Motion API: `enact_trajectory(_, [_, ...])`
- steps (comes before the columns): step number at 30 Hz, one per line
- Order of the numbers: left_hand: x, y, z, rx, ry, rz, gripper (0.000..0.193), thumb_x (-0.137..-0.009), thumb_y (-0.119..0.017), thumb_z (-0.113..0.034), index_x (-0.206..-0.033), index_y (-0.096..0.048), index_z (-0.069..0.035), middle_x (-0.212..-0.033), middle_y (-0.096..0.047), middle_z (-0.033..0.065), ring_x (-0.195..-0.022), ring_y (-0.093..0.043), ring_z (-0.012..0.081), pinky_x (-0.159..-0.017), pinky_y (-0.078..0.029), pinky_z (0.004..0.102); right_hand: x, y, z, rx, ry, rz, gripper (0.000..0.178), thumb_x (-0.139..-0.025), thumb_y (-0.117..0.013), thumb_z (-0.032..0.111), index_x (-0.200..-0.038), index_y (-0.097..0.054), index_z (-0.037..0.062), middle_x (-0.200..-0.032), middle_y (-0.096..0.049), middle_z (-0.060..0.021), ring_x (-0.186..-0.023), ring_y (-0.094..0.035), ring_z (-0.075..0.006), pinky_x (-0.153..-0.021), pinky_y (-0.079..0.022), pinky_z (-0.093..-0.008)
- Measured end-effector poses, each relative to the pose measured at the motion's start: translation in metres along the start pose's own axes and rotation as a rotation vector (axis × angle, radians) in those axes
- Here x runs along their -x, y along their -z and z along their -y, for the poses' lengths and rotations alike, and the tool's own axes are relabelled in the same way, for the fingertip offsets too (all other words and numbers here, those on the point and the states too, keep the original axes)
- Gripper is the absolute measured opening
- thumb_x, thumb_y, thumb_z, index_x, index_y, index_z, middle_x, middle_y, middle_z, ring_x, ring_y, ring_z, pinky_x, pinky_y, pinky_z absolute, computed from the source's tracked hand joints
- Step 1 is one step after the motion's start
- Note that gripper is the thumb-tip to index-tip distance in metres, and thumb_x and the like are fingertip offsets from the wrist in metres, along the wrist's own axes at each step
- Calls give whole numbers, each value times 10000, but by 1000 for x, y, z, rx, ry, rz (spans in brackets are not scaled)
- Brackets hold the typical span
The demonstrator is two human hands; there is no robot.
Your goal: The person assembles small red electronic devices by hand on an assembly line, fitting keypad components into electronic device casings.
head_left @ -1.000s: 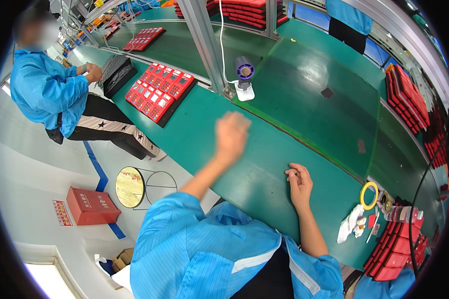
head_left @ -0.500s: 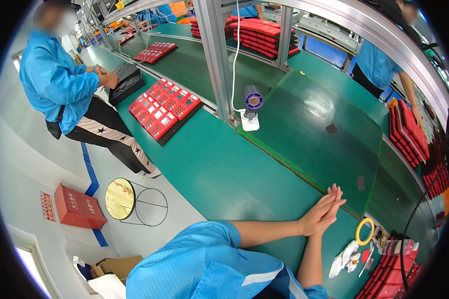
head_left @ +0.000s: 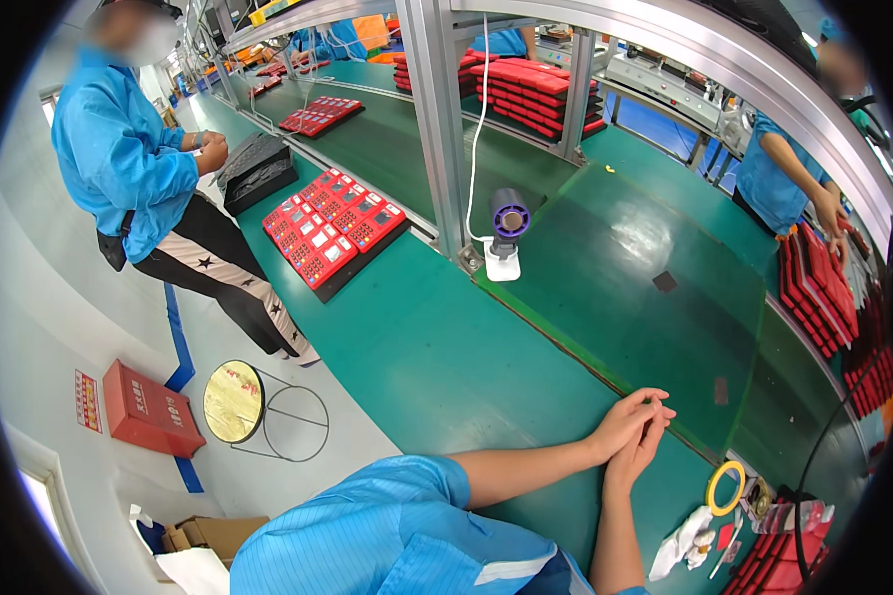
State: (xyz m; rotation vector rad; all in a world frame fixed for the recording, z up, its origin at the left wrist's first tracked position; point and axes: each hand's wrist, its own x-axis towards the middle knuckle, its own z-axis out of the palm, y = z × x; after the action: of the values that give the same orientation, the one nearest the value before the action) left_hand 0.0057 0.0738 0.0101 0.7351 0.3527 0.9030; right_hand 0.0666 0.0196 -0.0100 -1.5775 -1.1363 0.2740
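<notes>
Left hand (head_left: 619, 432) came across to right hand (head_left: 641, 454); a second ago they were well apart, and the half-second-old frame has them joined too. Now both together, palms facing, fingers slightly curled and meeting; can't tell if anything sits between them. They're over the table (head_left: 407, 347), right by the near edge of the green sheet (head_left: 615, 307). Right of the hands on the table: white cloth (head_left: 675, 547), yellow ring (head_left: 710, 494) just beyond it, clear bottle (head_left: 796, 518) lying by a pile of red trays (head_left: 776, 560). Off to the left, on the floor: round-topped stool (head_left: 234, 402) and red box (head_left: 154, 409). Green sheet carries a dark square (head_left: 664, 283) and a brownish patch (head_left: 721, 390). At its left corner, a purple-rimmed round device (head_left: 511, 220) on a white base (head_left: 502, 262), white cable running up, next to a metal post (head_left: 437, 129). Farther left on the table: red tray (head_left: 332, 226) with small parts in its slots, black bin (head_left: 258, 177) past it, co-worker in blue (head_left: 124, 149) standing there. Across the line, second co-worker (head_left: 772, 178) has hands at a red stack (head_left: 814, 293). Another red pile (head_left: 526, 94) behind the post.
</notes>
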Motion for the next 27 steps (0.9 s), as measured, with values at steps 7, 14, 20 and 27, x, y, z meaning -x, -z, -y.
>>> enact_trajectory(7, [-4, 5, -2, 15, -24, 23, 179, -1051, -497, -204, -1110, -540, -41, -1116, -674, 151, -1037, -640, 210, -915, -529, 340, -4, -6, -4, 114, 78, -71, 357, -1001, -549, 233, -1302, -572, 42, -1179, -609, -216, -1072, -579, -362, -957, -445, -428])
enact_trajectory(14, [-2, -3, -3, 96, 29, 28, 179, -1057, -492, -185, -1134, -555, -36, -1148, -661, 143, -992, -646, 197, -872, -551, 338, 0, -6, -5, 183, 135, -99, 381, -1001, -547, 246, -1309, -557, 21, -1252, -584, -222, -1152, -528, -392, -1017, -394, -467])
enact_trajectory(20, [-5, -1, 10, -65, -101, -60, 193, -1044, -508, -142, -1151, -600, -10, -1138, -652, 110, -983, -641, 154, -856, -546, 307, -1, 2, 9, 134, 106, -109, 396, -1021, -531, 158, -1394, -480, 36, -1414, -481, -148, -1272, -486, -250, -1014, -427, -355])
enact_trajectory(27, [1, 2, 7, -173, -7, -30, 217, -1039, -529, -138, -1154, -610, 27, -1014, -694, 87, -904, -670, 140, -824, -558, 283, -5, 4, 14, -493, -198, -134, 327, -1023, -526, 64, -1339, -475, -1, -1027, -600, -28, -912, -554, -81, -814, -470, -228])
